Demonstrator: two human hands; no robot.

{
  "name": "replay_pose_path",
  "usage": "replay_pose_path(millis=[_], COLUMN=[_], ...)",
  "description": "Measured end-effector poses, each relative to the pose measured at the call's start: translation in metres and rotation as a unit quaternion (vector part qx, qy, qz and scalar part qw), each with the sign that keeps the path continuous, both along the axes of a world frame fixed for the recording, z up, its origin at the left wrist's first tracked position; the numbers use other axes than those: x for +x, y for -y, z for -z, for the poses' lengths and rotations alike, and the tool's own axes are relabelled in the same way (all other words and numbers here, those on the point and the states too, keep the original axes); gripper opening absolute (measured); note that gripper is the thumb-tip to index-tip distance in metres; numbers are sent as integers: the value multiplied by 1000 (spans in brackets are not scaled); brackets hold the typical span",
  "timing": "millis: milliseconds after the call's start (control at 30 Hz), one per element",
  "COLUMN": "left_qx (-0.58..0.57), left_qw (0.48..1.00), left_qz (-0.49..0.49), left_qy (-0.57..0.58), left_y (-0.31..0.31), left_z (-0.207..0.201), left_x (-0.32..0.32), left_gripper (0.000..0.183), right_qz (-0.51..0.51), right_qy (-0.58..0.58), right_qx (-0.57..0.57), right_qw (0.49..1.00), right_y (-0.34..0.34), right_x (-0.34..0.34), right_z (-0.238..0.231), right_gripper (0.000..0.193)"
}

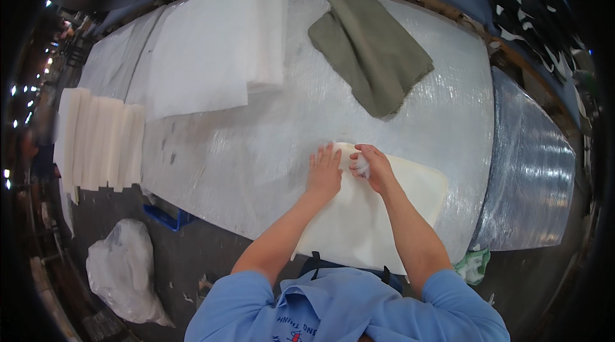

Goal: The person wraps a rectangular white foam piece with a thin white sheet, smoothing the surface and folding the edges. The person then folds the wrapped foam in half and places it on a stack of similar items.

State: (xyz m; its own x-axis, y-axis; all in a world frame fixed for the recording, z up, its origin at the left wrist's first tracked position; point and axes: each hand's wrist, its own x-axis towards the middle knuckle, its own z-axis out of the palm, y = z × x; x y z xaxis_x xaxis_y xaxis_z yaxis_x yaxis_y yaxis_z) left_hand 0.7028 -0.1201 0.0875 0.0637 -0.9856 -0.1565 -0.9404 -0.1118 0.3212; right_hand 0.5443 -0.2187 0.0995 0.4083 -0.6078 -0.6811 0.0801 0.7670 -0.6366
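Observation:
A cream-coloured foam-like sheet (413,201) lies in front of me on the table, its near edge reaching my waist. My left hand (325,173) rests flat at its far left corner, fingers stretched out and holding nothing. Just to the right, my right hand (379,174) curls around a small white fluffy wad (362,166) over the sheet's far edge. Part of the wad is hidden by the fingers. Beyond both hands lies a folded olive-green cloth (378,53), apart from them.
The table (211,166) is wrapped in shiny plastic film. A stack of white sheets (205,47) lies at the far left, with folded cream pieces (102,140) at the left end. On the floor are a plastic bag (122,268) and a blue crate (168,217). Dark cut pieces (528,15) lie far right.

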Motion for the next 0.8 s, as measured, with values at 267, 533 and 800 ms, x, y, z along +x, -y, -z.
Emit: replay_pose_path(millis=[267, 533, 800], left_qx=[211, 233, 261], left_qw=[792, 648, 642], left_qz=[-213, -233, -272], left_qy=[-532, -686, -668], left_y=[-19, -23, -14], left_z=[-48, -67, -67], left_x=[-54, -79, -93], left_gripper=[27, 22, 24], right_qz=[59, 11, 42], right_qy=[79, -56, -57], right_qx=[24, -72, -93], right_qw=[995, 996, 993], right_y=[-67, -93, -116], right_x=[-56, -120, -146], right_z=[-39, -45, -45], right_gripper=[66, 46, 39])
